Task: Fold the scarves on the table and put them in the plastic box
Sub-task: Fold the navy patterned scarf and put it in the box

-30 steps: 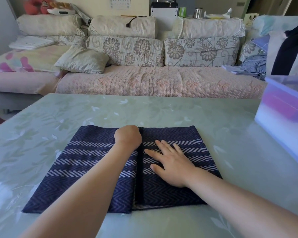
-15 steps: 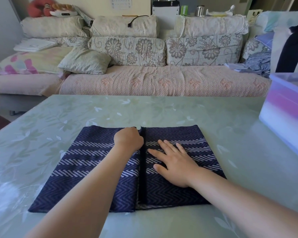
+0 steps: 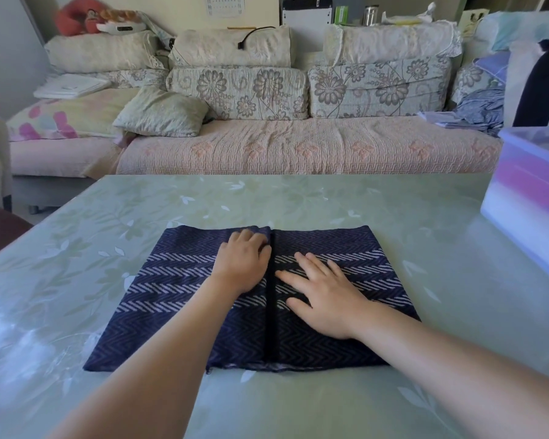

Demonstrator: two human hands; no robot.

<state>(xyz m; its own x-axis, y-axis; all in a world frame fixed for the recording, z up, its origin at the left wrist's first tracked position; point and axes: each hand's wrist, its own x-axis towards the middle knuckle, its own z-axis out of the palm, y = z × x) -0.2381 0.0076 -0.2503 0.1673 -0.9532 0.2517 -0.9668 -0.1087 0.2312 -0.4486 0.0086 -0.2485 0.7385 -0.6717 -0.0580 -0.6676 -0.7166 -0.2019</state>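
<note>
**Navy-blue zigzag-woven fabric scarf [image 3: 171, 296] lies flat on the pale green leaf-printed glossy table [image 3: 298, 201], side flaps meeting in the middle**

From my station, the scarf sits in the middle of the table. Its two side flaps are turned inward so that their edges meet along a dark line down the centre. My left hand [image 3: 243, 264] rests on the left flap, just beside that line and toward the far end, with its fingers bent. I cannot tell whether they pinch the edge or only press on it. My right hand [image 3: 324, 299] lies flat on the right flap with its fingers spread, gripping nothing and only weighing the cloth down. The translucent plastic box with a purple tint [image 3: 526, 198] stands well apart at the right side of the table.

I judge the step in hand to be squaring this fold. I would use the right palm as the anchor and set the left flap's edge parallel to the right one, neither overlapping nor gaping from far end to near end. At the near hem a thin pale strip shows below the flaps, so that end needs aligning. The cloth will probably slide on the glossy top, so I would press down rather than sideways, then smooth outward from the centre line before the next fold.
</note>
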